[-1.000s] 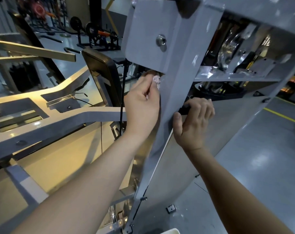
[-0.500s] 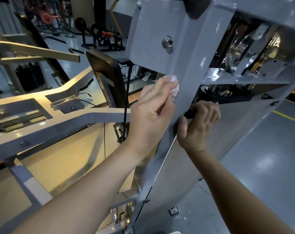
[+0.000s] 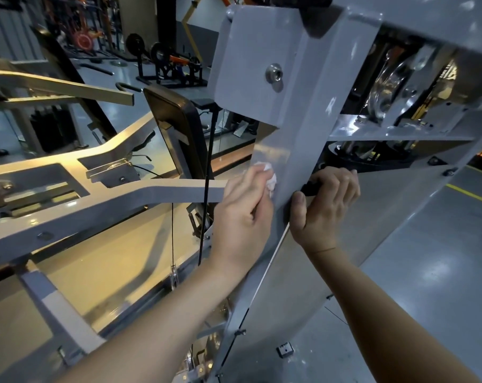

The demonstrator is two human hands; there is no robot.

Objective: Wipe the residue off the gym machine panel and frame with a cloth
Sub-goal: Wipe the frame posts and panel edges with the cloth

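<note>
- left hand [image 3: 242,217], centre of the frame, fingers curled round a crumpled white cloth [image 3: 273,181], pressing it on the grey frame post [image 3: 298,139].
- right hand [image 3: 325,205], just right of the post, fingers curled round a small black piece [image 3: 311,188] at the edge of the sloping panel [image 3: 400,217].

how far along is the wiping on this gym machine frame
Looks done: the glossy patch just above the cloth shows no marks. In hand: the left hand presses the cloth on the grey frame upright; the right hand grips a black object at its edge. Left: white flecks higher on the upright.
</note>
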